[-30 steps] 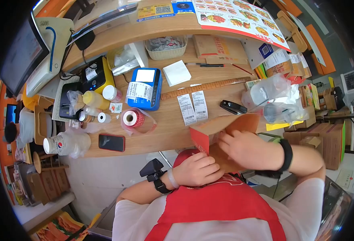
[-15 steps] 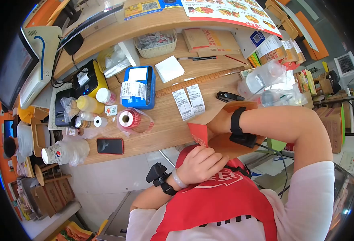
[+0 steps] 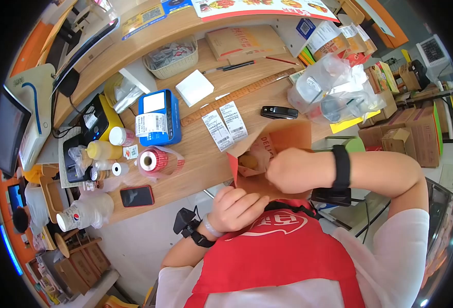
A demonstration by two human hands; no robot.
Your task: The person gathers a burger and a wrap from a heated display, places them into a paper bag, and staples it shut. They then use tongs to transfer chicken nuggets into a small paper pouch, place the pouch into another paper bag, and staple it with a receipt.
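A brown paper bag (image 3: pixel 294 134) with red print is tilted toward me at the counter's front edge, its mouth open. Inside show a printed wrapper (image 3: pixel 265 146) and a yellowish-brown item (image 3: pixel 248 161) that I cannot make out. My left hand (image 3: pixel 238 208) is closed on the near rim of the bag. Curled at the near right side of the mouth, my right hand (image 3: pixel 294 172) is closed on the bag's edge; its fingertips are partly hidden. Two printed receipts (image 3: pixel 225 127) and a black stapler (image 3: pixel 279 112) lie just beyond the bag.
On the counter stand a blue label printer (image 3: pixel 158 118), a red label roll (image 3: pixel 153 160), sauce bottles (image 3: pixel 103 150), a phone (image 3: pixel 137 196) and stacked cups (image 3: pixel 85 213). A wooden ruler (image 3: pixel 236 97) lies behind the receipts. Plastic-bagged containers (image 3: pixel 334 90) sit at right.
My right hand has drawn back out of the bag to its near edge. The bag's mouth now faces me, with its contents visible. My left hand has shifted slightly left and down.
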